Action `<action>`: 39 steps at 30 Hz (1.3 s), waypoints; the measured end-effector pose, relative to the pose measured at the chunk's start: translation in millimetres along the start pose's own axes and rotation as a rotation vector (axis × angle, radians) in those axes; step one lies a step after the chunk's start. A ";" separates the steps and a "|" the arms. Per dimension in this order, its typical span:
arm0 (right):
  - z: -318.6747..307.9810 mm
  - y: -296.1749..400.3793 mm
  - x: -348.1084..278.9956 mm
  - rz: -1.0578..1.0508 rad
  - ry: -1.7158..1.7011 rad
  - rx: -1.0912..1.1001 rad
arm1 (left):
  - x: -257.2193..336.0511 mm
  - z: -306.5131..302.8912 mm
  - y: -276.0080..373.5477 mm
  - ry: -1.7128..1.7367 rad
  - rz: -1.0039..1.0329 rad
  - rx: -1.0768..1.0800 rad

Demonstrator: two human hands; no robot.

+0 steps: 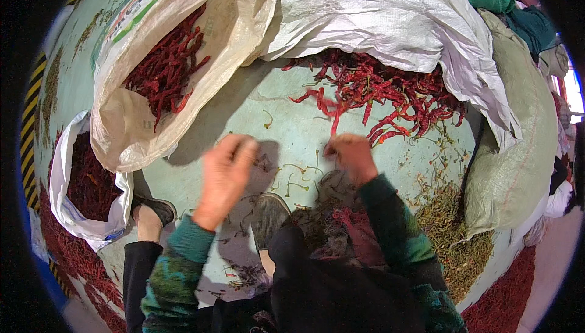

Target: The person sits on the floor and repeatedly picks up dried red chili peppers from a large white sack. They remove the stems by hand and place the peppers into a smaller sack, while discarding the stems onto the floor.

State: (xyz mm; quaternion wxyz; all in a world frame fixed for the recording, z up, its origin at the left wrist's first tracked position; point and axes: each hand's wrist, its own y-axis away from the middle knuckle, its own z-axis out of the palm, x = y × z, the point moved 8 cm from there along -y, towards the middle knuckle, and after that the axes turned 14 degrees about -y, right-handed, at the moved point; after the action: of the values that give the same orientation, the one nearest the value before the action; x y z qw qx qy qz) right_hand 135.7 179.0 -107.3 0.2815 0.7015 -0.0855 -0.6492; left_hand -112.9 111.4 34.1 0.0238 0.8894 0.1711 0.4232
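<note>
My right hand (352, 157) grips a dried red chili pepper (336, 120), blurred, which points up from the fingers towards the chili pile. My left hand (226, 173) hovers over the pale green floor (247, 118), fingers curled and blurred; whether anything small is in them cannot be made out. Beyond my right hand, a pile of red chilies (388, 88) spills from under a white woven sack (365, 17). Loose green stems (295, 182) lie scattered between the two hands. Up and left of my left hand, an open cream sack (219, 58) holds more chilies (167, 67).
A white bag (59, 196) of dark red chilies stands at left. Stems and debris (450, 232) are heaped at right, below a full pale sack (516, 141). My shoes (269, 218) rest on the floor. Red chilies (505, 292) cover floor areas at the lower edges.
</note>
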 end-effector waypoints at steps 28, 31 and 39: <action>43.7 39.9 -40.3 -0.545 0.797 0.005 | -66.7 124.2 59.3 0.907 -0.648 -0.264; 44.8 30.2 -40.9 -0.525 0.950 0.007 | -57.1 127.3 55.3 0.878 -0.649 -0.248; 69.4 78.4 -50.9 -0.564 0.654 -0.167 | -52.9 143.1 53.1 1.000 -0.626 -0.255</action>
State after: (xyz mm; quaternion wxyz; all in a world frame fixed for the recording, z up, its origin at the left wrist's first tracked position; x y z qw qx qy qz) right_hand 81.2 119.1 -23.7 0.1614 0.8409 0.2557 -0.4489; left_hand -19.7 59.0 -87.1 0.1703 0.4801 0.3632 0.7801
